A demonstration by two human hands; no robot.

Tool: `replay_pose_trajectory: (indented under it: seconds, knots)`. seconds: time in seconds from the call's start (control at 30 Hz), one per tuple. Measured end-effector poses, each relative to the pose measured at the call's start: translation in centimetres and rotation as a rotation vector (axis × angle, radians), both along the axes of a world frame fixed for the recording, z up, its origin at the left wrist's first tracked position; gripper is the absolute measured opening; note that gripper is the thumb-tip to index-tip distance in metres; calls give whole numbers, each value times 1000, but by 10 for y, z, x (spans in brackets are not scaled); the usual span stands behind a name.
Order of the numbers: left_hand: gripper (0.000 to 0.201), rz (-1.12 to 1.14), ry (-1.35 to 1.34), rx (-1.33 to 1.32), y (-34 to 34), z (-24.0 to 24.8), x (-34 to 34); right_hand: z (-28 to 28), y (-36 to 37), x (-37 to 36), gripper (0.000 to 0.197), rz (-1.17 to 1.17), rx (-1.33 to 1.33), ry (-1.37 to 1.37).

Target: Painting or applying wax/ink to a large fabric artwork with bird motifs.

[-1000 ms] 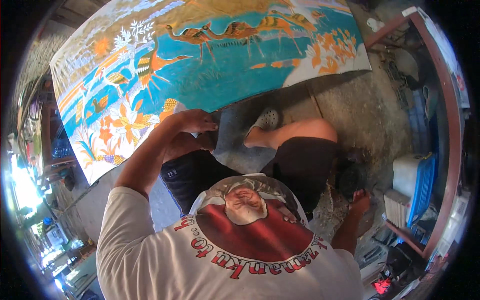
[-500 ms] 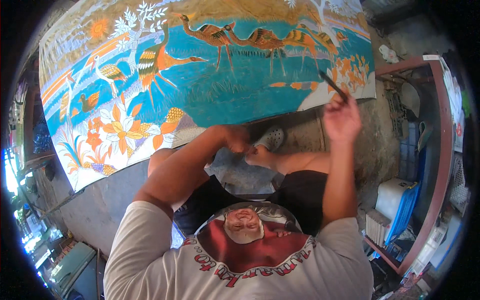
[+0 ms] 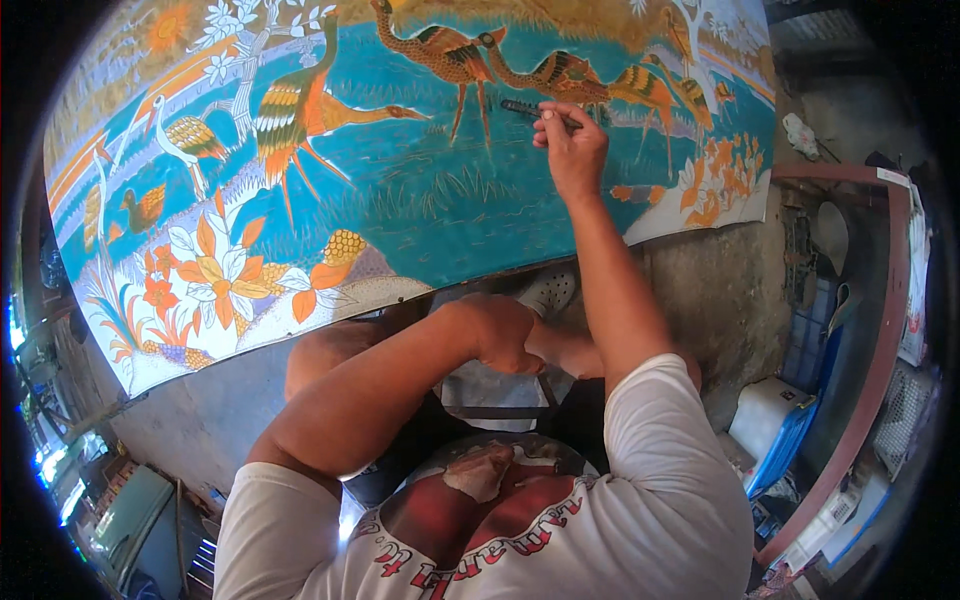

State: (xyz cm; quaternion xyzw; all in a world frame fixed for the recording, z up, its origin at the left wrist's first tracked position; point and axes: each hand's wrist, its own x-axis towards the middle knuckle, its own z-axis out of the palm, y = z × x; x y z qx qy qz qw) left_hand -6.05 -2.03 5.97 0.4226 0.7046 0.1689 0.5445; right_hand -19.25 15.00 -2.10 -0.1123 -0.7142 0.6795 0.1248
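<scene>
A large painted canvas [image 3: 430,215] fills the upper view, with long-necked birds, orange flowers and teal water on it. My right hand [image 3: 575,150] is closed round a slim, dark brush [image 3: 522,108], its head over the teal area beside the legs of the upper birds. Whether the brush touches the surface I cannot tell. My left hand [image 3: 505,335] is low, below the canvas's bottom edge, close to my bare lower leg. Its fingers are curled, and what they may hold is hidden.
A reddish-brown frame [image 3: 888,330] stands at the right, with a white and blue container [image 3: 775,425] inside it. My shoe [image 3: 550,290] lies under the canvas's lower edge. A pale green box [image 3: 140,515] and clutter are at the lower left.
My right hand has moved left and up with the brush, from beside the canvas's right-hand flowers to the teal area. My left hand has shifted slightly right and down. The view has shifted too.
</scene>
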Motion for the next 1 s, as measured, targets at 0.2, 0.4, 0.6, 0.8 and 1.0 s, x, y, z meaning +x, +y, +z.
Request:
replay_pose_trajectory:
  seconds: [0.2,0.4,0.6,0.8,1.0]
  knots:
    - [63,20,-18,-26,-1,7,-1,-7,-3,-20,16,37,149,-23]
    - [63,34,-4,-20,-1,5,0,-20,2,-25,15,77,255,1]
    - [63,41,2,15,-2,1,3,-19,9,-26,15,67,329,13]
    - [63,32,-35,-10,0,-3,4,-16,0,-31,14,61,181,25]
    - [65,60,-12,1,-1,-3,5,-20,6,-22,14,66,337,51]
